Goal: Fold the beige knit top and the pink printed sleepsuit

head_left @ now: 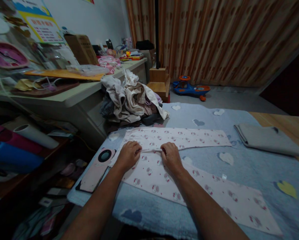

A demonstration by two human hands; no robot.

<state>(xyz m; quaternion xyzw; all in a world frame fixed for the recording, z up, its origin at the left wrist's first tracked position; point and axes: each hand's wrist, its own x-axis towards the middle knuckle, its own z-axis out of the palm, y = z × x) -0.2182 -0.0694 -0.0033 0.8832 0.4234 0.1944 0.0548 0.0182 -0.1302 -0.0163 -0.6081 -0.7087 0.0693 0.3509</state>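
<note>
A pair of pale pink pants (149,171) printed with small cartoon cats lies flat on the blue blanket, its two legs spread toward the right. My left hand (130,154) pinches the fabric near the crotch fold, close to the waist end. A short way to the right, my right hand (169,156) pinches the same fold line, fingertips pressed together. Between both hands the cloth edge runs nearly straight. Left of the pants, a phone in a pink case (97,170) lies on the blanket.
Behind the pants sits a heap of crumpled clothes (133,98). A folded grey garment (266,138) lies at the right on the blanket (254,173). A cluttered desk (72,98) borders the left side. A toy ride-on car (190,88) stands on the floor before the curtain (214,40).
</note>
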